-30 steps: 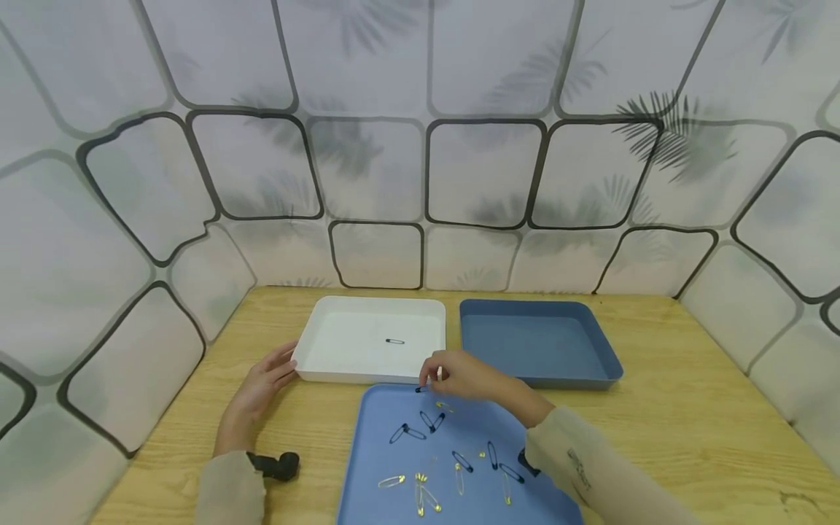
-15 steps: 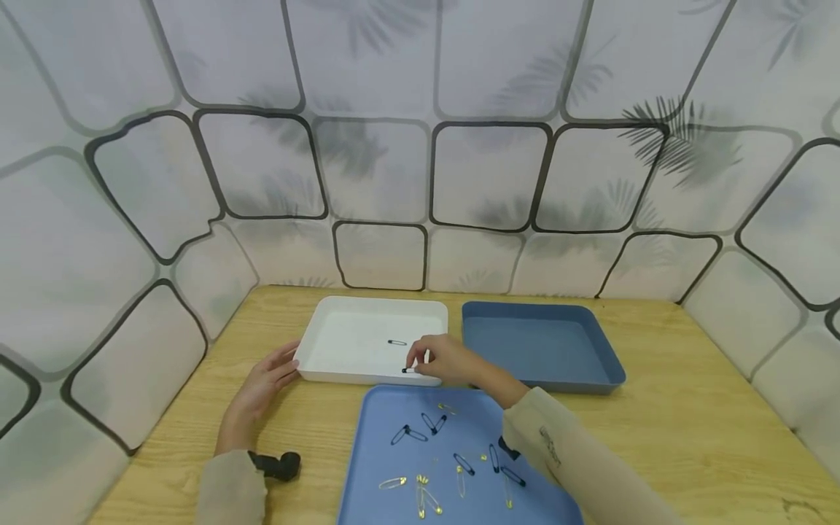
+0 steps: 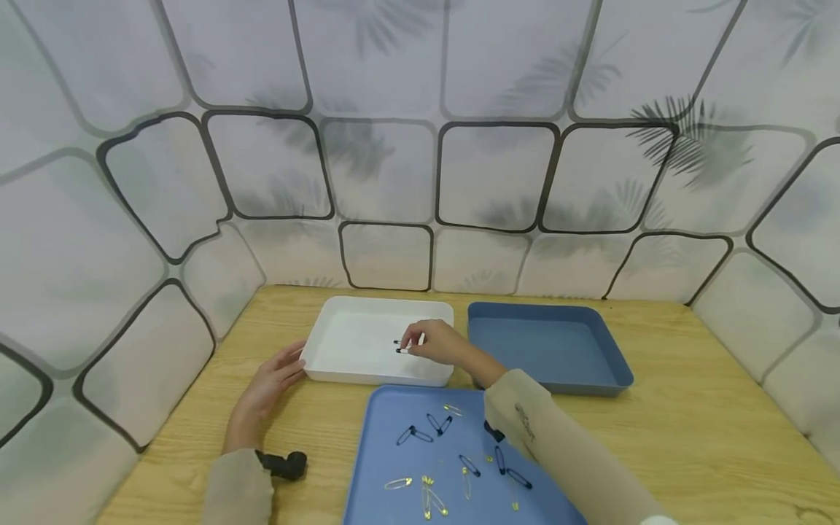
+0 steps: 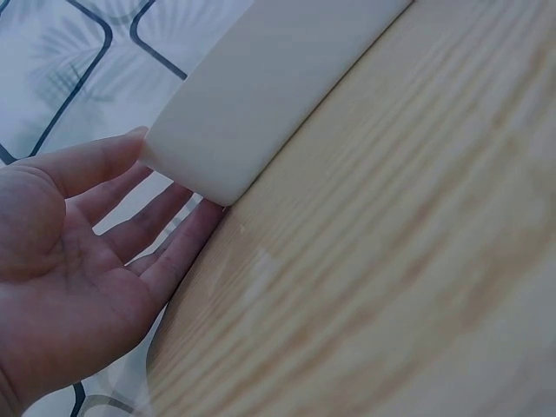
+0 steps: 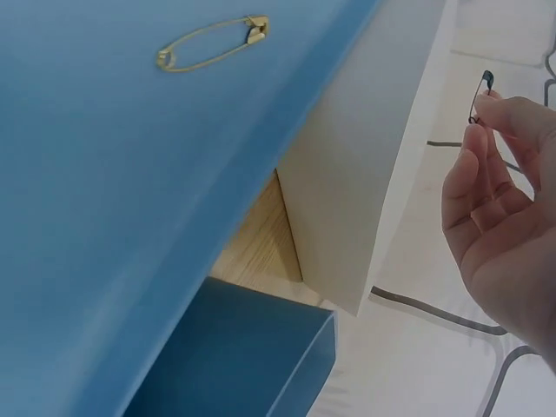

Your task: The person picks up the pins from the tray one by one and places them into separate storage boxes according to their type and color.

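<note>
My right hand (image 3: 438, 343) is over the white tray (image 3: 351, 335), pinching a black safety pin (image 5: 482, 94) between thumb and fingers. Another black safety pin (image 3: 397, 342) lies in that tray, partly hidden behind the fingers. At the tray's left front corner my left hand (image 3: 274, 379) rests with its fingers extended; in the left wrist view, fingertips (image 4: 208, 213) touch the tray's outer wall (image 4: 226, 113). The light blue tray (image 3: 367, 445) in front holds several black safety pins (image 3: 412, 434) and several gold safety pins (image 3: 398, 483).
A dark blue tray (image 3: 547, 346) stands right of the white one, near the back of the wooden table (image 3: 682, 423). Patterned fabric walls (image 3: 387, 168) rise behind and at both sides. Each wrist wears a black camera mount (image 3: 285, 465).
My right hand has carried the black safety pin from the light blue tray's back edge up over the white tray, close to the pin lying there. My left hand stays at the corner.
</note>
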Demonstrator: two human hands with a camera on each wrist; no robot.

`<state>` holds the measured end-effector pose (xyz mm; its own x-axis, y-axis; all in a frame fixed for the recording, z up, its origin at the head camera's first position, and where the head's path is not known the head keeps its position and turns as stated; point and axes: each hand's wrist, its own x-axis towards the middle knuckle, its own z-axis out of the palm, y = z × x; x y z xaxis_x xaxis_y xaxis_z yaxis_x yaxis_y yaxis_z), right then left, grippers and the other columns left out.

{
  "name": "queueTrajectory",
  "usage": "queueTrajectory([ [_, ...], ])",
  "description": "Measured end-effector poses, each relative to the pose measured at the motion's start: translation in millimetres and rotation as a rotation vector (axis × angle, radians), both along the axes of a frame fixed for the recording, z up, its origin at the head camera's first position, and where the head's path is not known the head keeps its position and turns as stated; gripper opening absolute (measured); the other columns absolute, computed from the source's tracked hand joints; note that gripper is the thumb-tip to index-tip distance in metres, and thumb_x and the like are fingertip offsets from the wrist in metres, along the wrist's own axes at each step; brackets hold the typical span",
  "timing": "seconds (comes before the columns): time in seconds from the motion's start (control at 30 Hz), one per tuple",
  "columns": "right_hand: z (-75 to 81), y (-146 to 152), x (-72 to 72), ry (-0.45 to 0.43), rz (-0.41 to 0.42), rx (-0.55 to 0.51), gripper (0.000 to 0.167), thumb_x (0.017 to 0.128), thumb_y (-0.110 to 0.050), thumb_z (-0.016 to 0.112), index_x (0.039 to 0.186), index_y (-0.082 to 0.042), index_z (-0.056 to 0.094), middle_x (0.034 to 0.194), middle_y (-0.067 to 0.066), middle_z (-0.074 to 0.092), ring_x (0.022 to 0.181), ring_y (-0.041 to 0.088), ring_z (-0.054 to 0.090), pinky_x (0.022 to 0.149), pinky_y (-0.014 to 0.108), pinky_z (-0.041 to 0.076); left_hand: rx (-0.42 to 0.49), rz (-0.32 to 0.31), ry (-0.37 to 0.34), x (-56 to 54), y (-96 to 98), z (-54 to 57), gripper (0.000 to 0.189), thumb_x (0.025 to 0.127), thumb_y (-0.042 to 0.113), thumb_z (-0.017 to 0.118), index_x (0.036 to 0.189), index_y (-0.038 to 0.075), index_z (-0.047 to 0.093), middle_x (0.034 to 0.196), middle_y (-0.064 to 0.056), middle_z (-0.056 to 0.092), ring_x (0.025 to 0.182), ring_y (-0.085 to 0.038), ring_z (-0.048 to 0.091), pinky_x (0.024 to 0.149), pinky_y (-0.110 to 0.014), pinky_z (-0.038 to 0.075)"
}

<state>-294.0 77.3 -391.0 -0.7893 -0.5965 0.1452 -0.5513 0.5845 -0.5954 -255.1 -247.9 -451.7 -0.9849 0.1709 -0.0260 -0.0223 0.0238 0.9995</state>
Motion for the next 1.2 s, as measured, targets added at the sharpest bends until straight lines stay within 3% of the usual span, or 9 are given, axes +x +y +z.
queueTrajectory([
  [0.23,-1.4,-8,-12.7,-0.020,-0.067,-0.004,0.007,0.083,-0.005,0.065,0.086,-0.010,0.067,0.072,-0.004,0.054,0.061,0.012,0.047,0.052,0.023,0.040,0.006,0.008,-0.019,-0.9,1.7,-0.1,0.052,0.097,0.005,0.045,0.143,-0.004,0.021,0.143,-0.027,0.021,0.114,-0.017,0.047,0.091,-0.024,0.040],
  [0.43,-12.6,-15,-22.8,-0.099,-0.130,-0.013,0.006,0.083,-0.005,0.065,0.087,-0.010,0.067,0.075,-0.002,0.054,0.060,0.011,0.052,0.053,0.022,0.043,0.010,0.011,-0.027,-2.4,2.1,-1.7,0.051,0.097,0.004,0.044,0.143,-0.004,0.023,0.144,-0.026,0.022,0.121,-0.027,0.040,0.090,-0.023,0.041],
  [0.67,-21.8,-22,-30.7,-0.125,-0.205,0.021,0.007,0.082,-0.005,0.065,0.087,-0.009,0.067,0.075,0.000,0.055,0.060,0.012,0.052,0.052,0.022,0.041,0.005,0.013,-0.024,-2.4,1.6,-2.4,0.051,0.097,0.004,0.044,0.142,-0.004,0.023,0.144,-0.025,0.023,0.119,-0.022,0.042,0.090,-0.024,0.041],
  [0.93,-36.4,-23,-36.6,-0.118,-0.276,0.073,0.007,0.081,-0.006,0.066,0.084,-0.012,0.068,0.075,-0.002,0.055,0.066,0.012,0.048,0.056,0.022,0.039,-0.002,0.005,-0.029,-1.0,2.4,-0.8,0.052,0.097,0.006,0.044,0.143,-0.004,0.021,0.144,-0.025,0.022,0.123,-0.028,0.038,0.094,-0.028,0.038],
  [1.2,-35.8,-26,-35.9,-0.084,-0.301,0.080,0.008,0.079,-0.005,0.067,0.083,-0.012,0.068,0.074,-0.002,0.055,0.065,0.012,0.048,0.055,0.022,0.038,-0.017,0.011,-0.026,-2.7,2.0,-1.4,0.052,0.097,0.007,0.045,0.143,-0.003,0.023,0.144,-0.025,0.023,0.122,-0.024,0.040,0.093,-0.026,0.039],
])
